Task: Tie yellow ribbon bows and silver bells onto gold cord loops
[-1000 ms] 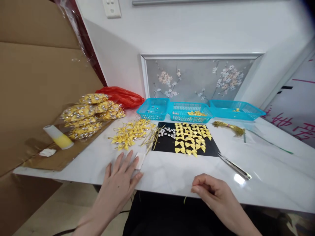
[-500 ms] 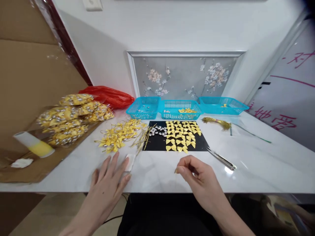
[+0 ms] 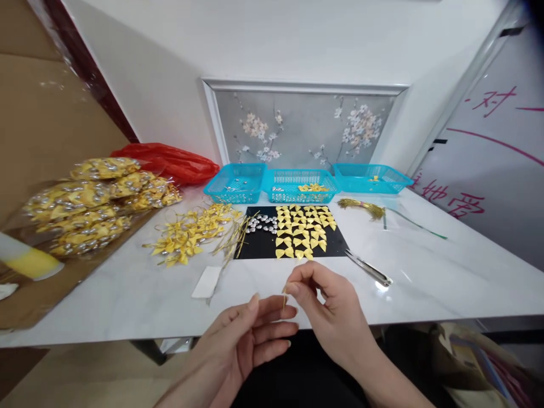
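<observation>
At the white tabletop (image 3: 153, 306), near the front edge, the person has both hands up close together. The right hand (image 3: 335, 311) has its thumb and forefinger pinched on a thin yellowish strand (image 3: 284, 300), whose short end hangs just beside the left fingertips; whether it touches them, I can't tell from here. The left hand (image 3: 250, 337) is palm inward, its fingers loosely apart and curved, closed on nothing that I can see. Beyond them lies a black mat (image 3: 335, 249) with yellow bows (image 3: 301, 232) in rows and silvery beads (image 3: 261, 224) to their left. Thin stems (image 3: 229, 238) overlap the mat's left edge, between it and a heap of yellow flowers (image 3: 182, 235). A white card (image 3: 207, 281) sits in front of the stems, and metal tweezers (image 3: 369, 268) lie by the mat's right corner. Three blue baskets (image 3: 236, 195) stand behind, a gold bundle (image 3: 361, 208) near the right one.
</observation>
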Tool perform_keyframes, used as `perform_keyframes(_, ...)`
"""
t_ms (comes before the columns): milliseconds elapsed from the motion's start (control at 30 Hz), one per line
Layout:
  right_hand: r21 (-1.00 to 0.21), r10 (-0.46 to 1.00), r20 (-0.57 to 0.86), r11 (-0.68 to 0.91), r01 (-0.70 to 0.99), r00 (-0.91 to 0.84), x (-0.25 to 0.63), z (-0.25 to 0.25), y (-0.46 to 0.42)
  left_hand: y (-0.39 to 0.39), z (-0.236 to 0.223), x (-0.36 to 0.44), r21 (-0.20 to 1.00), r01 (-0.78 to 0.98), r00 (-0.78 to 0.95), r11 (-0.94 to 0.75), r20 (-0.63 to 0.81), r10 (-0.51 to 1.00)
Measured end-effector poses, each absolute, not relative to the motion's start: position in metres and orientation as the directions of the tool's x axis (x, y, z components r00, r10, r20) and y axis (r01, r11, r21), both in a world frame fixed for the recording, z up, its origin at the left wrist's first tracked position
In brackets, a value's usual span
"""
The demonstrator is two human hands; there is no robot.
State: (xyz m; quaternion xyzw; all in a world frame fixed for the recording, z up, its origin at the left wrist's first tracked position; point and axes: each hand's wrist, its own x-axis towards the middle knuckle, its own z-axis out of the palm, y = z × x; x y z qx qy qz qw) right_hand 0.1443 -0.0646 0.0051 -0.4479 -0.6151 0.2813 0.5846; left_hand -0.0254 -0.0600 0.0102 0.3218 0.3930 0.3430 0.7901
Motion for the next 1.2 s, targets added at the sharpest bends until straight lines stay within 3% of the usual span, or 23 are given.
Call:
perform_keyframes(233,-0.846,0.866,0.493,0.454,0.280,0.085,0.142,0.000,-0.062,-0.059,0.006,-0.025,0.869,-0.169,0.432,0.464,-0.358,0.828)
perform_keyframes(400,-0.775,0.834,0.551,0.492,0.396,0.042,0.146,-0.003,-0.062,-0.056,0.007,-0.025,0.943,-0.113,0.400,0.312,-0.245,0.883)
perform_keyframes(533,-0.707,0.806,0.592,0.539,0.457,-0.035,0.148,-0.017,-0.062,-0.057,0.010,-0.032,0.954,-0.190,0.337,0.232,-0.158,0.928)
perform_keyframes(733,-0.686,0.830,0.526,0.542,0.485,-0.183,0.142,-0.030,-0.073,-0.050,0.004,-0.038,0.892,-0.317,0.328,0.323,-0.216,0.920)
perform_keyframes(800,-0.679,0.840,0.495,0.534,0.504,-0.223,0.141,-0.026,-0.078,-0.047,0.002,-0.039,0.942,-0.230,0.280,0.243,-0.175,0.944)
perform_keyframes(900,-0.647,0.822,0.513,0.560,0.518,-0.247,0.142,-0.018,-0.083,-0.046,0.002,-0.039,0.998,0.044,0.209,0.045,-0.053,0.976)
perform_keyframes(967,-0.598,0.781,0.580,0.600,0.531,-0.230,0.143,-0.014,-0.084,-0.048,0.004,-0.038,0.986,0.164,0.310,-0.026,-0.026,0.950)
perform_keyframes(1033,-0.540,0.735,0.645,0.631,0.557,-0.209,0.143,-0.012,-0.083,-0.052,0.005,-0.036,0.985,0.170,0.462,-0.030,-0.053,0.886)
perform_keyframes(1200,-0.442,0.674,0.691,0.679,0.586,-0.260,0.138,-0.012,-0.079,-0.058,0.000,-0.033,0.986,0.094,0.604,0.141,-0.169,0.779)
